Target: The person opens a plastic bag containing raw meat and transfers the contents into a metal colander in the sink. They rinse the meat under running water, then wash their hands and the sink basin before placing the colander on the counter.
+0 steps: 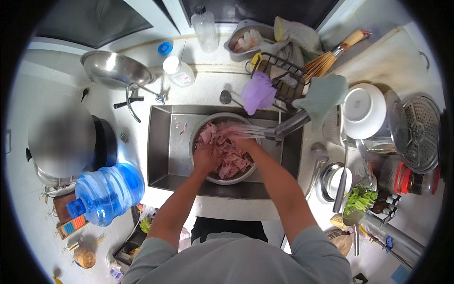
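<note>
A round metal basin (198, 129) stands in the stainless steel sink (159, 149), filled with pieces of raw pinkish meat (232, 165). My left hand (206, 158) is on the meat at the basin's left side, its fingertips partly hidden among the pieces. On the other side, my right hand (244, 141) reaches over the rim into the meat, beneath the water. A spray of water pours leftward from the tap's spray head (275, 133) into the basin. Whether either hand grips a piece is hidden.
Several small meat scraps (182, 129) lie on the sink floor, left of the basin. A purple mesh scrubber (258, 93) and a rubber glove (324, 94) hang behind the sink. A large blue water bottle (106, 193) lies at left; a white bowl (363, 110) sits upside down at right.
</note>
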`<state>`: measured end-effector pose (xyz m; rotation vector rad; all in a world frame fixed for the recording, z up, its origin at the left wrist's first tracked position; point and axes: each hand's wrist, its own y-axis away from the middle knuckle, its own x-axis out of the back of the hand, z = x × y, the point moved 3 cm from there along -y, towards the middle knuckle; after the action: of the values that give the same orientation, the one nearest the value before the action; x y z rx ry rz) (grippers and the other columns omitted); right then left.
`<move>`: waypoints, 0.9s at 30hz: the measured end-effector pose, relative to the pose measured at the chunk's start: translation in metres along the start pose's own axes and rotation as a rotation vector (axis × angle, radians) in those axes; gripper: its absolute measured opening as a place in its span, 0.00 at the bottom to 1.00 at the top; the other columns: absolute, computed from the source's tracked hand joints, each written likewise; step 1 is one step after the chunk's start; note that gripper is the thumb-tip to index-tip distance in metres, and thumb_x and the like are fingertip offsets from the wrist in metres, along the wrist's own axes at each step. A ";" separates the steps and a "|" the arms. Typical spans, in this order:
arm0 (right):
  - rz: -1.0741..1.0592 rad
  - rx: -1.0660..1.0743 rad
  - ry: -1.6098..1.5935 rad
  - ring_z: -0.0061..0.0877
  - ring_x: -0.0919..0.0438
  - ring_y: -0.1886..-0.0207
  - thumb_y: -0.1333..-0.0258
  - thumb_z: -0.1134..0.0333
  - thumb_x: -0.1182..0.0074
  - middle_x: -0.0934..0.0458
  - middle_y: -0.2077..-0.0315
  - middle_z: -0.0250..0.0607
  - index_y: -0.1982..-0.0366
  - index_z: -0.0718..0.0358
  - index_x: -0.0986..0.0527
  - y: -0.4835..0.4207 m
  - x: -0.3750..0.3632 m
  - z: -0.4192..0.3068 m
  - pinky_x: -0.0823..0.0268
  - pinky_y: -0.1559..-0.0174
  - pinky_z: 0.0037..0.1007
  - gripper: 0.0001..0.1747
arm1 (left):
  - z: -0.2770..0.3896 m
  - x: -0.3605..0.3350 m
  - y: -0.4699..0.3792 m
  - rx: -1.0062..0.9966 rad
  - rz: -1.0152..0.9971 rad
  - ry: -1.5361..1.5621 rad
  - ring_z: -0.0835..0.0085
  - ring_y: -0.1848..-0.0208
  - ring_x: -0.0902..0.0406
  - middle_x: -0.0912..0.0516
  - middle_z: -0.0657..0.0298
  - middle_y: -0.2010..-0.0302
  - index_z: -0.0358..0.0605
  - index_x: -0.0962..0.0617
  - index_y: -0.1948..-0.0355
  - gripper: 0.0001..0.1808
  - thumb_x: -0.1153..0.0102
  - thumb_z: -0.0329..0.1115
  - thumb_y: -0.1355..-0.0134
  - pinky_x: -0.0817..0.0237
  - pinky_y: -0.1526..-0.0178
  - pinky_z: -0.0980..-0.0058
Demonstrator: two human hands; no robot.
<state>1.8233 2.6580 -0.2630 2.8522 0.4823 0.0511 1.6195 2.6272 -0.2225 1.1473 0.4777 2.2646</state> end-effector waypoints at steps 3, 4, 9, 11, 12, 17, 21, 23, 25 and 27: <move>0.099 -0.041 -1.055 0.33 0.17 0.48 0.29 0.68 0.45 0.16 0.49 0.46 0.46 0.67 0.22 -0.001 -0.007 -0.022 0.22 0.48 0.34 0.15 | 0.026 0.002 -0.016 0.170 0.041 1.071 0.61 0.39 0.23 0.16 0.63 0.45 0.50 0.20 0.41 0.20 0.52 0.47 0.24 0.36 0.33 0.54; 0.074 0.017 -1.293 0.33 0.16 0.48 0.29 0.67 0.45 0.16 0.49 0.46 0.45 0.66 0.22 -0.004 -0.015 -0.031 0.21 0.49 0.34 0.16 | 0.042 -0.003 -0.026 0.211 0.025 1.486 0.63 0.44 0.20 0.14 0.66 0.50 0.51 0.18 0.44 0.18 0.53 0.46 0.23 0.32 0.36 0.55; 0.465 -0.104 -1.078 0.33 0.16 0.48 0.25 0.58 0.48 0.17 0.48 0.47 0.48 0.66 0.22 0.002 -0.026 -0.029 0.19 0.51 0.33 0.18 | 0.109 -0.010 -0.058 0.279 -0.110 2.019 0.65 0.56 0.15 0.13 0.66 0.62 0.50 0.16 0.53 0.19 0.52 0.51 0.24 0.24 0.47 0.57; 0.441 -0.050 -0.506 0.33 0.17 0.48 0.25 0.56 0.49 0.17 0.49 0.47 0.50 0.63 0.22 0.004 -0.012 -0.023 0.21 0.53 0.33 0.17 | 0.119 -0.018 -0.063 0.340 -0.191 2.019 0.64 0.58 0.15 0.14 0.66 0.64 0.50 0.16 0.55 0.20 0.50 0.53 0.25 0.23 0.50 0.56; 0.445 -0.034 -0.372 0.33 0.17 0.48 0.25 0.56 0.48 0.17 0.49 0.46 0.50 0.62 0.22 0.004 -0.005 -0.018 0.22 0.52 0.34 0.17 | 0.120 -0.024 -0.066 0.373 -0.228 2.016 0.64 0.59 0.15 0.14 0.66 0.66 0.49 0.16 0.56 0.20 0.49 0.54 0.25 0.23 0.52 0.56; 0.636 -0.041 -0.283 0.37 0.20 0.50 0.27 0.54 0.46 0.18 0.53 0.42 0.51 0.58 0.22 -0.013 0.003 0.005 0.26 0.47 0.41 0.16 | 0.093 -0.051 -0.101 0.314 -0.088 1.853 0.61 0.56 0.16 0.14 0.62 0.61 0.48 0.16 0.54 0.20 0.47 0.52 0.28 0.24 0.50 0.56; 1.157 -0.209 -1.246 0.40 0.22 0.48 0.29 0.56 0.46 0.19 0.51 0.42 0.49 0.59 0.23 -0.013 -0.024 0.025 0.30 0.40 0.43 0.16 | 0.073 -0.059 -0.119 0.313 0.054 1.705 0.60 0.52 0.17 0.14 0.60 0.57 0.47 0.17 0.52 0.18 0.45 0.49 0.29 0.26 0.46 0.56; 1.124 -0.231 -1.043 0.40 0.22 0.47 0.31 0.59 0.45 0.19 0.50 0.43 0.49 0.60 0.23 -0.008 -0.016 0.025 0.30 0.40 0.42 0.16 | 0.072 -0.059 -0.112 0.250 -0.004 1.618 0.59 0.51 0.18 0.15 0.58 0.56 0.47 0.17 0.51 0.17 0.45 0.47 0.30 0.27 0.44 0.57; 0.828 -0.277 -0.868 0.40 0.22 0.46 0.33 0.61 0.44 0.20 0.49 0.45 0.48 0.61 0.23 -0.007 0.003 0.027 0.30 0.40 0.42 0.16 | 0.075 -0.057 -0.097 0.121 -0.059 1.464 0.58 0.49 0.18 0.15 0.57 0.54 0.46 0.18 0.50 0.17 0.44 0.46 0.30 0.28 0.42 0.57; 0.226 -0.281 -0.873 0.40 0.22 0.45 0.36 0.63 0.43 0.20 0.48 0.46 0.48 0.61 0.23 -0.012 0.014 0.026 0.30 0.40 0.41 0.17 | 0.080 -0.046 -0.082 -0.173 0.040 1.133 0.57 0.47 0.19 0.15 0.56 0.52 0.46 0.18 0.50 0.16 0.43 0.44 0.31 0.29 0.40 0.58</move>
<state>1.8342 2.6672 -0.2917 2.3237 -0.0358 -0.9500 1.7327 2.6683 -0.2488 -0.3217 0.6301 2.7396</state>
